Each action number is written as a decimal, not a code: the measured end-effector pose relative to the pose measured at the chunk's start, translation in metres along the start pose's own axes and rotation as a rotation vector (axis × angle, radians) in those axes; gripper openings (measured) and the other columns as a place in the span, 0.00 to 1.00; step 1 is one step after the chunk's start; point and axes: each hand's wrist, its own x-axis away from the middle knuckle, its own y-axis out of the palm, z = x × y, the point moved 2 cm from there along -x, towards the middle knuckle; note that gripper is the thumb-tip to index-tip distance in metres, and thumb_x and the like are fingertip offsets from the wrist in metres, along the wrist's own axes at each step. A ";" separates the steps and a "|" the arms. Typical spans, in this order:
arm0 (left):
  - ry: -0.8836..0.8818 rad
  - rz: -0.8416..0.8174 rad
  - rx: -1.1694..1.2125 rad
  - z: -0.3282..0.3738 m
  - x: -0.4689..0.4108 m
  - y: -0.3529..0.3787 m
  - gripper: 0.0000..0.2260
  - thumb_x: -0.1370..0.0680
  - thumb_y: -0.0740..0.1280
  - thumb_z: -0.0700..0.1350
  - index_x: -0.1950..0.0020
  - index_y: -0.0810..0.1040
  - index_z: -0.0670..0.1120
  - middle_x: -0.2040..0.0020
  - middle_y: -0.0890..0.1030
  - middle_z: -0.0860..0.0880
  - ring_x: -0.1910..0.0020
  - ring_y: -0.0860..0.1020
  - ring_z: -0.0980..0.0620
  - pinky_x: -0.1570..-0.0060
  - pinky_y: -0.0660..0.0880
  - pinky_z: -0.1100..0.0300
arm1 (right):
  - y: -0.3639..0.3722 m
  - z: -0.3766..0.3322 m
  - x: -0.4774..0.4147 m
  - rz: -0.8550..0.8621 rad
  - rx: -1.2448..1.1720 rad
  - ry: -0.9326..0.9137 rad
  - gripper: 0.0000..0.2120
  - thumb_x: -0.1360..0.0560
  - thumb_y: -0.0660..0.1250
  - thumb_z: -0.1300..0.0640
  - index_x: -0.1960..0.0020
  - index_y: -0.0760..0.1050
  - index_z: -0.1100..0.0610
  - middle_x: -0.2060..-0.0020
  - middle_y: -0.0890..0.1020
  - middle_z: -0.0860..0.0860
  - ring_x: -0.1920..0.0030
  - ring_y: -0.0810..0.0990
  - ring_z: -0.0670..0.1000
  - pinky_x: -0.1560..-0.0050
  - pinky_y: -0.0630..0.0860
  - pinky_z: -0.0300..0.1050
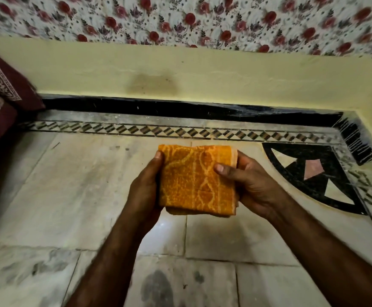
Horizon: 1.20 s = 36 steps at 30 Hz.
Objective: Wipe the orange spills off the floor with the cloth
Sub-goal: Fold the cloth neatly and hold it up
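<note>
1 folded orange cloth (194, 180) is at the centre of the view, held above the marble floor (69, 196) by 2 hands. The left hand (144, 191) grips its 9 o'clock edge, and the right hand (253, 185) clasps its 3 o'clock edge, thumb on top. 1 black corner inlay (327, 165) lies at 3 o'clock and 1 maroon patterned fabric (1, 107) at 10 o'clock.

The floor (69, 196) lies open in the middle and on the near side; the yellow wall (225, 80) shuts off the far side and the right corner; a dark red cushion (1, 111) blocks the far left.
</note>
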 end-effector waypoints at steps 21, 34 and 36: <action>0.368 0.145 -0.394 0.016 -0.006 0.001 0.05 0.16 0.61 0.52 0.41 0.66 0.57 0.63 0.77 0.53 0.64 0.77 0.55 0.70 0.74 0.58 | 0.002 0.028 -0.007 0.001 -0.045 0.018 0.32 0.30 0.77 0.64 0.29 0.72 0.56 0.40 0.84 0.57 0.40 0.84 0.60 0.44 0.84 0.58; 0.122 -0.271 -0.367 0.004 -0.014 -0.011 0.41 0.34 0.77 0.42 0.26 0.68 0.65 0.31 0.71 0.59 0.39 0.78 0.45 0.54 0.82 0.54 | -0.010 0.013 -0.004 0.045 0.022 -0.125 0.27 0.30 0.74 0.61 0.35 0.73 0.47 0.37 0.80 0.55 0.41 0.83 0.59 0.50 0.84 0.62; 0.075 -0.316 -0.370 0.003 -0.015 -0.017 0.47 0.34 0.80 0.38 0.23 0.64 0.65 0.30 0.71 0.59 0.40 0.79 0.43 0.55 0.81 0.53 | -0.012 0.012 -0.002 -0.044 0.089 -0.144 0.30 0.33 0.74 0.66 0.34 0.76 0.48 0.34 0.77 0.52 0.38 0.81 0.57 0.48 0.84 0.59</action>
